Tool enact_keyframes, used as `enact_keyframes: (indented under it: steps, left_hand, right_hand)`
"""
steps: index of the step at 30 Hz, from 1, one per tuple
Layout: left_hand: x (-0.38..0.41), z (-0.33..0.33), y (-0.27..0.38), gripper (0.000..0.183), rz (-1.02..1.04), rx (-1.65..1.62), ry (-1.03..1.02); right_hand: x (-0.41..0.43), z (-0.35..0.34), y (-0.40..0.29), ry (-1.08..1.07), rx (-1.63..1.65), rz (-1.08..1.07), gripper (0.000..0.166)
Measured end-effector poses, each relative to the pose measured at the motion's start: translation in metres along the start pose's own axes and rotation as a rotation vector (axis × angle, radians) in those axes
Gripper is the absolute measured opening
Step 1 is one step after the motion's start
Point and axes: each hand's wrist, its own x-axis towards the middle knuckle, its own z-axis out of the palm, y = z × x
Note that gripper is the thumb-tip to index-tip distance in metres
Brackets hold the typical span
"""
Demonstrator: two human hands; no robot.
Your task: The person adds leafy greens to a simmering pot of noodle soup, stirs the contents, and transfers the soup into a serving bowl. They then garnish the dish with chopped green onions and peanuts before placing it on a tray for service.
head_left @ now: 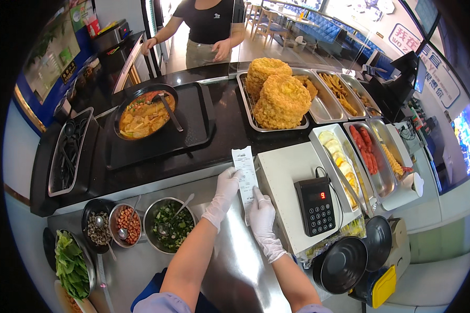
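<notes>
A long printed paper receipt (243, 168) is held out over the front edge of the counter. My left hand (226, 195), in a white disposable glove, pinches its left edge near the upper half. Lower down, my gloved right hand (263, 215) grips the right edge, its index finger lying on the paper. Beyond the hands, on a black serving tray (196, 117), rests a black bowl of noodle soup (147, 113). A dark spoon (171, 111) leans in the bowl, its handle over the rim.
Steel bowls of chopped scallions (172, 225) and peanuts (128, 225) stand left. A keypad pager (316, 206) lies on a white box (284, 172). Trays of fried patties (284, 101), eggs (338, 156) and sausages (363, 148) line the right. A person (207, 31) stands across the counter. Black bowls (342, 264) are stacked lower right.
</notes>
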Motion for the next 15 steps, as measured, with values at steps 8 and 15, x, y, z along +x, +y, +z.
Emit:
enact_keyframes:
  steps: [8,15]
  left_hand:
    - [-0.003,0.017,0.043,0.022,0.140,0.187,-0.165]
    - [-0.003,0.010,0.030,0.029,0.177,0.141,-0.111]
  right_hand:
    - [0.010,-0.038,-0.027,0.232,0.186,-0.124,0.041]
    - [0.006,-0.033,-0.018,0.090,0.059,-0.098,0.038]
